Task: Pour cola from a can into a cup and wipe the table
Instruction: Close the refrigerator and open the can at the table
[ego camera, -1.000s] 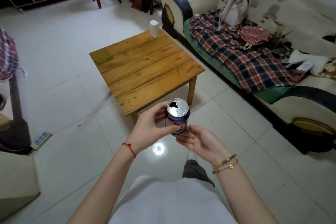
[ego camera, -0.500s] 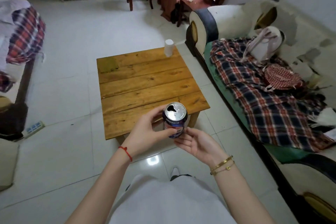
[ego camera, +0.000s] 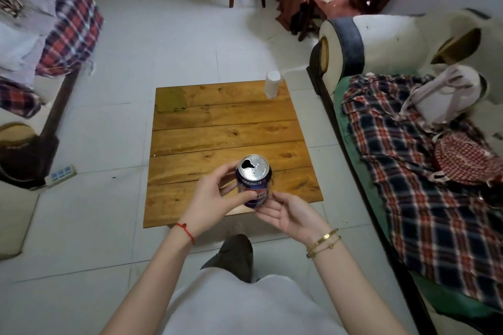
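The can sits upright in the air over the near edge of the desk, its top already open with a dark mouth showing at the far-left of the lid. The left hand makes the grip, fingers and thumb curled round the can's side, while the right hand lies palm-up just beside and under its base, fingers relaxed and touching or nearly touching it, holding nothing of its own. The cup, white and standing mouth-down, is at the far right corner of the desk, well apart from the can. A second ago the desk lay farther off and at an angle, with the can over bare floor; now the person has come up square to it and the can is above the wood. That puts pouring within reach, but the cup must first be turned upright. A dull patch lies at the desk's far left corner. A sofa with a checked cloth runs along the right.
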